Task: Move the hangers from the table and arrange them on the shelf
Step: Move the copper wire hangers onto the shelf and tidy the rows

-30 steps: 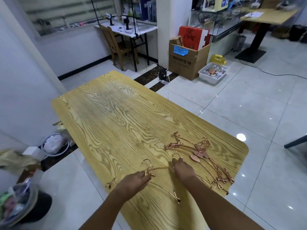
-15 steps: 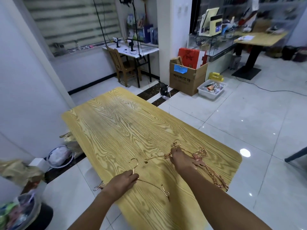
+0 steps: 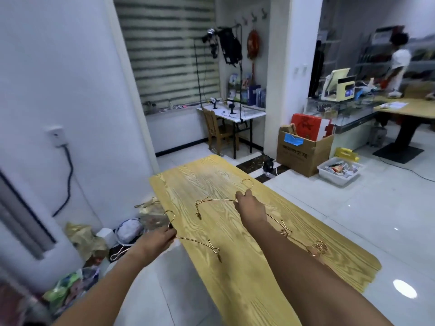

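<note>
- A long yellow wood-grain surface [image 3: 235, 267] is seen running away from the viewer over a glossy white tiled floor [image 3: 376, 220].
- The left grip [image 3: 155, 241] is closed around the neck of a gold wire hanger [image 3: 188, 240], just below its hook; the hanger's arm trails out to the right of the grip, over the near left edge of the surface, with a small clip hanging at its end.
- The right grip [image 3: 249, 203] is pinched on the neck of a second gold hanger [image 3: 211, 201]; its hook stands just beyond the fingers and one arm stretches to the left of the grip, a clip dangling from the end.
- Whether either hanger is touching the surface cannot be told.
- More gold hangers [image 3: 315, 249] are left in a tangled heap on the surface, behind the right grip and beside the right forearm.
- To the left of the left grip, on the floor against a white wall [image 3: 58, 90], bags and clutter [image 3: 89, 241] are noted, with one more hanger lying among them.
- Well beyond both grips, a striped window blind [image 3: 169, 50], a small white desk [image 3: 233, 112] with a wooden chair [image 3: 216, 130], and a white pillar [image 3: 289, 67] are seen.
- Beyond and to the right of the right grip, a cardboard box [image 3: 301, 154] and a white plastic bin [image 3: 339, 171] are set on the floor.
- At far right a glass counter [image 3: 348, 123] is seen, with a person in a white top [image 3: 397, 64] blurred behind it.
</note>
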Available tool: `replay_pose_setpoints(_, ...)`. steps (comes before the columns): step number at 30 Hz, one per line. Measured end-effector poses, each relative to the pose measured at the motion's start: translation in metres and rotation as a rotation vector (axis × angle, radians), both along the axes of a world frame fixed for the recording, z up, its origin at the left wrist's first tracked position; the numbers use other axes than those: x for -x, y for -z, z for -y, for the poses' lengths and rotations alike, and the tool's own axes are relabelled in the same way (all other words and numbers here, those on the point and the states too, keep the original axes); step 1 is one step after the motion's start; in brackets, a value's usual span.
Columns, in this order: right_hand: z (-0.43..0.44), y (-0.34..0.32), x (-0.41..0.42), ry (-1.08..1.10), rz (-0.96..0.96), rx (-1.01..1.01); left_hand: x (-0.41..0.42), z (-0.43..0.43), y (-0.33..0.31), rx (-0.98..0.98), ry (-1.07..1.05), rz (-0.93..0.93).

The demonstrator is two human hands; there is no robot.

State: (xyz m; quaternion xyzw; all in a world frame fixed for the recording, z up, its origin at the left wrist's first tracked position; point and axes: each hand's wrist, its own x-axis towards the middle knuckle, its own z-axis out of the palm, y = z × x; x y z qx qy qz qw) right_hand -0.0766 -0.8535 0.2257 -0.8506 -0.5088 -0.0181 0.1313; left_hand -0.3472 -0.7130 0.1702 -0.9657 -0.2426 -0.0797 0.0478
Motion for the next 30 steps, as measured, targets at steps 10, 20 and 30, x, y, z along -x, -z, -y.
replay_pose_setpoints(10,-0.047,-0.065,0.137,-0.314,0.082,-0.084,0.146,0.024,-0.090,-0.018,-0.402,-0.163)
replay_pose_setpoints(20,-0.063,-0.070,0.248,-0.705,0.081,-0.089,0.272,0.122,-0.118,0.001,-0.713,-0.106)
replay_pose_setpoints(30,-0.007,-0.056,0.381,-1.115,0.118,-0.113,0.347,0.300,-0.091,0.150,-1.197,-0.121)
